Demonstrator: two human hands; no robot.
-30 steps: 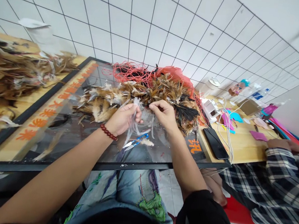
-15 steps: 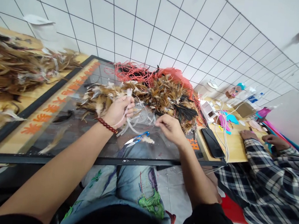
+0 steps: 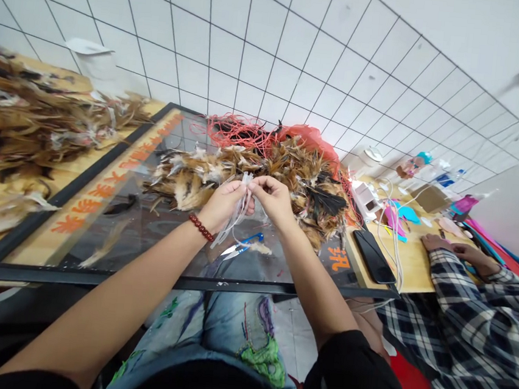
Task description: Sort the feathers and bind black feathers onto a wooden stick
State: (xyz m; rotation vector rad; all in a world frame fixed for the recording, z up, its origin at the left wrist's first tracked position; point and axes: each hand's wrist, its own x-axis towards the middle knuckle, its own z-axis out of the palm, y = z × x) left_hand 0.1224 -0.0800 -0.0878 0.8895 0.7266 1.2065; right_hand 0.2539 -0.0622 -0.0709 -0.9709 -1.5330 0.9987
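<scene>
My left hand is closed around a bundle of thin white strips, whose ends trail down toward the glass. Fingertips of my right hand pinch at the top of the same bundle, touching the left fingers. Exactly what the right fingertips hold there is too small to make out. Just below the hands lie blue-handled thread snips with a pale feather tuft beside them. Behind the hands, brown feathers are heaped on the glass, with a black feather at their right.
A black-framed glass panel spans the table. Red cords and a red plastic bag lie at the back. More feathers cover the left table. A phone and white cables sit right, near a co-worker's plaid sleeve.
My right hand has moved left and up to meet my left hand at the top of the white strips. My left hand has shifted slightly right with the bundle.
</scene>
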